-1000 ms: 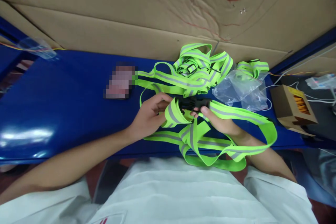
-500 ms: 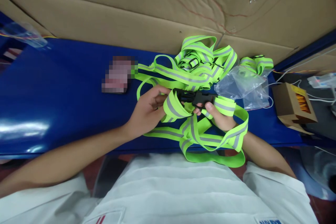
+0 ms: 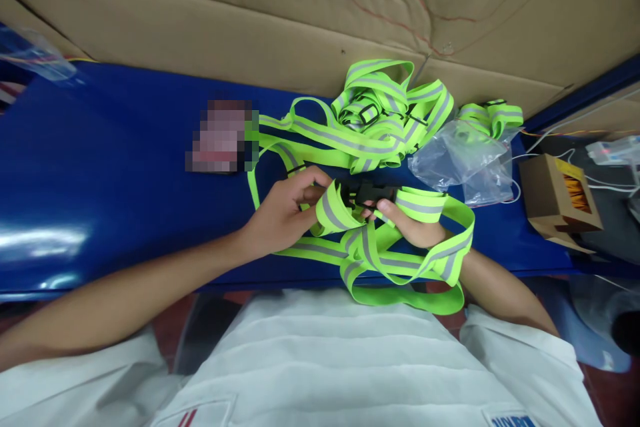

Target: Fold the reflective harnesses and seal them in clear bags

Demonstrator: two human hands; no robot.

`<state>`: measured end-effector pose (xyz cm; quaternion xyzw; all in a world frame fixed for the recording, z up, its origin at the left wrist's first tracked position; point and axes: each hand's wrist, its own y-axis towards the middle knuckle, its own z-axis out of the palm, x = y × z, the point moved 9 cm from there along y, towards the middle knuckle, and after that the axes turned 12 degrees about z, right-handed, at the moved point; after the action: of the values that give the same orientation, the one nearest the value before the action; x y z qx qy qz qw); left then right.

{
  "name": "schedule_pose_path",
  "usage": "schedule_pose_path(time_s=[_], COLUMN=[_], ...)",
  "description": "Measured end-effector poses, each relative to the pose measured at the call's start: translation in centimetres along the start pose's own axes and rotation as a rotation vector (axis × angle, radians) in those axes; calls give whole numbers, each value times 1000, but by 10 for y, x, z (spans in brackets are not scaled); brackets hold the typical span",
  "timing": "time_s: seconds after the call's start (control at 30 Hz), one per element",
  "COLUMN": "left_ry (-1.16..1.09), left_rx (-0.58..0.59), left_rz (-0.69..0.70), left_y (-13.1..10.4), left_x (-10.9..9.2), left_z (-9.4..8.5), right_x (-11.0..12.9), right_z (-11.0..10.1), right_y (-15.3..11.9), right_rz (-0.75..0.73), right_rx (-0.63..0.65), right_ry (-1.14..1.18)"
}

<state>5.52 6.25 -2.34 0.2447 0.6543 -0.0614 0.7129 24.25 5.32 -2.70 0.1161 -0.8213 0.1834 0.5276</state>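
A neon green strap with a grey stripe (image 3: 420, 205) is stretched between my hands over the table's front edge, and its loops hang down towards my lap. My left hand (image 3: 283, 213) pinches the strap's folded part left of the black buckle (image 3: 375, 194). My right hand (image 3: 413, 223) grips the buckle with thumb on top and fingertips beneath. The buckle's left end is partly hidden by the folded strap. Just beyond my hands lies a pile of similar green straps (image 3: 375, 120) with black sliders.
The blue table (image 3: 125, 147) carries a pixelated item (image 3: 220, 137) at centre left. To the right are a clear plastic bag (image 3: 450, 157), a smaller green strap bundle (image 3: 505, 119) and an open cardboard box (image 3: 550, 203). A cardboard-covered wall (image 3: 225, 33) stands behind.
My right hand and the buckle have shifted slightly left, closer to my left hand. The left hand's fingers have moved slightly right along the folded strap.
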Motion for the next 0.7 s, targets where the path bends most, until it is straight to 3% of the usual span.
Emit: schedule_pose_path(time_s=[0.27, 0.37, 0.47, 0.57, 0.7], left_ry=[20, 43, 18, -47, -51], left_rx=[33, -20, -113, -205, -308], left_rz=[-24, 68, 214, 317, 439], left_y=[-2, 1, 5, 6, 5], left_x=[11, -4, -31, -56, -83], left_z=[3, -1, -12, -26, -44], right_x=[4, 11, 18, 33, 55], right_z=[7, 3, -11, -50, -126], right_y=[1, -1, -7, -18, -44], right_rz=[-9, -53, -149, -360, -470], right_rx=[19, 48, 76, -122, -631], right_ry=[-124, -203, -313, -502, -699])
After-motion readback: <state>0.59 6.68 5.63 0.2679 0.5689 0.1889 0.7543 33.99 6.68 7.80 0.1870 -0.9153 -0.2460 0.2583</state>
